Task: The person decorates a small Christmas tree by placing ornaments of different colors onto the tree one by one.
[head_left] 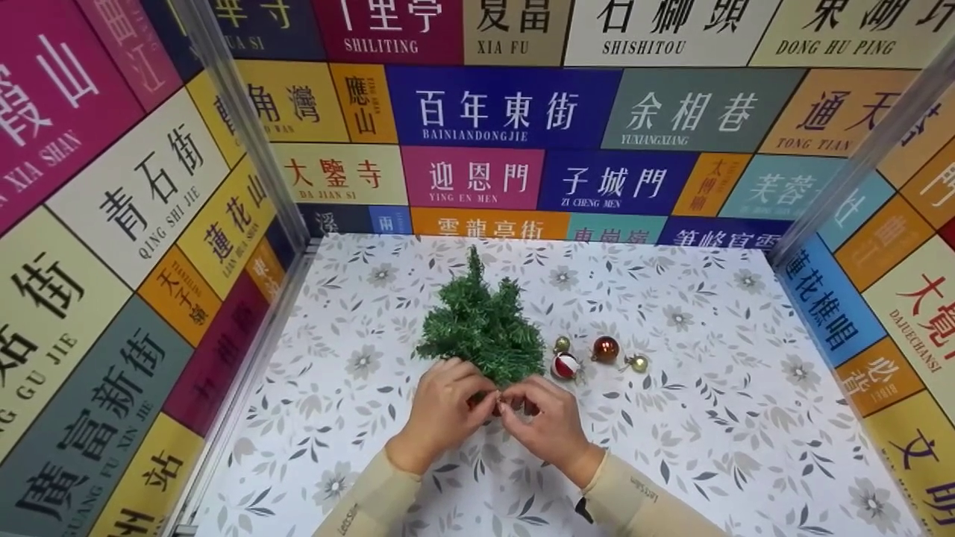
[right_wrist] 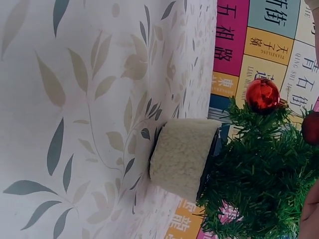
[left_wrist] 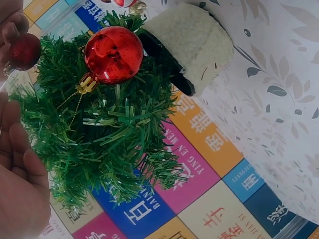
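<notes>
left hand (head_left: pixel 446 403) and right hand (head_left: pixel 548 419), lower centre of head view, seem to pinch dark red ball (left_wrist: pixel 26 52) by its hanging end, upper left of left wrist view beside tree (head_left: pixel 477 324); probably light, stiff, slick, breakable, so grip that end gently.

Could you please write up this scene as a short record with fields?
Left hand: fingertips meeting the right hand's, near the dark red ball
Right hand: fingers curled; both hands seem to pinch the ball's hanging end
Tree: green, artificial, just beyond the hands
Pot: cream fuzzy cover, black rim
On branches: shiny red ball, gold cap
Right of tree: red-and-white ball, copper ball, two small gold balls
Tabletop: white, leaf and flower print
</notes>
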Demonstrator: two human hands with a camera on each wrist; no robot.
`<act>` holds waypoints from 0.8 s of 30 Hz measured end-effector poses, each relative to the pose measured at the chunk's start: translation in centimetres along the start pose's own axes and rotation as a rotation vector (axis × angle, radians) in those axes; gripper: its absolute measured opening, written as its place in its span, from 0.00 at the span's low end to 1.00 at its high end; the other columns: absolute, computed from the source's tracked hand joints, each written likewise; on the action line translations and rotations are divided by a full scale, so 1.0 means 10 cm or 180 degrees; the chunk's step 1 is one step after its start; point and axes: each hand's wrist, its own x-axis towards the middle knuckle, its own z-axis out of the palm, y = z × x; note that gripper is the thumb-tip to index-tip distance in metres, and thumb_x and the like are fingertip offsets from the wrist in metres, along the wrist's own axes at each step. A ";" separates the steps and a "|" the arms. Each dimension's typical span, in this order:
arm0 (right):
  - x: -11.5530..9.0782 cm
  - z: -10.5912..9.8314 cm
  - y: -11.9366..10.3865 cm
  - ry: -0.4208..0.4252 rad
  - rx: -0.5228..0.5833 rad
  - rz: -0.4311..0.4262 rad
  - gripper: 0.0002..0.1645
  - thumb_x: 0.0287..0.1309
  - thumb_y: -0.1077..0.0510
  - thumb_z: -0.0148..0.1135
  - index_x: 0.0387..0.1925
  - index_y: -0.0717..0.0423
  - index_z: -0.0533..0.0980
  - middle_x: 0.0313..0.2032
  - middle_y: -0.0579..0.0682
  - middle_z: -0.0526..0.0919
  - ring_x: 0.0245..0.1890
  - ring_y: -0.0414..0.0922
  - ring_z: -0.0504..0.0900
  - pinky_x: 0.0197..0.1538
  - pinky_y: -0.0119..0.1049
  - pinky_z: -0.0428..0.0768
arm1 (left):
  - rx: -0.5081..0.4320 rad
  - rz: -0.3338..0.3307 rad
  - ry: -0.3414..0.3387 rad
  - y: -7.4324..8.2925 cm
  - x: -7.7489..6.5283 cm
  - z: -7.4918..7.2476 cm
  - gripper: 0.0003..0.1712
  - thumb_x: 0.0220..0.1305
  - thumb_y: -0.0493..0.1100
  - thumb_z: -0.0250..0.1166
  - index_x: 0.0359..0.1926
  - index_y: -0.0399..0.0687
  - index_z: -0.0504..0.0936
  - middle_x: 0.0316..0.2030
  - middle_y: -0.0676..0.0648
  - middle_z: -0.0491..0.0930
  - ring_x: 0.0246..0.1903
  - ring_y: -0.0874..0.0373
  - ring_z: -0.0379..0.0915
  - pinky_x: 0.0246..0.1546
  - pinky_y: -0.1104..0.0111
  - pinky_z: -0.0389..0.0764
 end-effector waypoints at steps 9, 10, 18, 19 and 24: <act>-0.02 0.03 0.00 0.0056 0.0109 -0.0047 0.05 0.56 0.62 0.69 0.35 0.49 0.84 0.32 0.39 0.81 0.22 0.36 0.75 0.25 0.23 0.74 | -0.0013 0.0004 0.0006 -0.01 -0.01 -0.01 0.02 0.56 0.44 0.73 0.29 0.53 0.87 0.29 0.58 0.79 0.28 0.60 0.71 0.30 0.67 0.71; -0.01 0.03 0.01 0.0079 0.0118 -0.0049 0.03 0.58 0.61 0.68 0.34 0.50 0.84 0.32 0.39 0.81 0.23 0.36 0.75 0.25 0.24 0.74 | -0.0012 0.0010 0.0009 -0.02 -0.02 -0.01 0.02 0.56 0.43 0.73 0.29 0.53 0.87 0.29 0.58 0.79 0.28 0.59 0.71 0.31 0.66 0.71; 0.02 0.05 0.05 0.0325 0.0027 0.0159 0.02 0.60 0.61 0.67 0.32 0.51 0.83 0.29 0.40 0.78 0.21 0.38 0.74 0.24 0.27 0.73 | 0.0206 0.0001 0.0174 -0.06 0.00 0.03 0.04 0.56 0.45 0.73 0.28 0.54 0.87 0.27 0.57 0.78 0.27 0.58 0.71 0.30 0.65 0.72; 0.04 0.05 0.03 0.0373 0.0024 0.0204 0.03 0.58 0.63 0.68 0.31 0.51 0.83 0.28 0.41 0.78 0.21 0.38 0.74 0.24 0.26 0.73 | 0.0251 -0.0015 0.0201 -0.06 0.00 0.04 0.04 0.56 0.45 0.73 0.28 0.53 0.87 0.27 0.57 0.78 0.26 0.58 0.72 0.29 0.64 0.72; 0.20 0.04 -0.15 0.0583 0.0156 0.0338 0.11 0.46 0.75 0.70 0.27 0.58 0.82 0.25 0.47 0.78 0.20 0.40 0.73 0.23 0.27 0.71 | 0.0384 -0.0095 0.0372 -0.06 0.03 0.06 0.04 0.54 0.44 0.73 0.26 0.53 0.86 0.25 0.57 0.78 0.25 0.58 0.71 0.27 0.64 0.71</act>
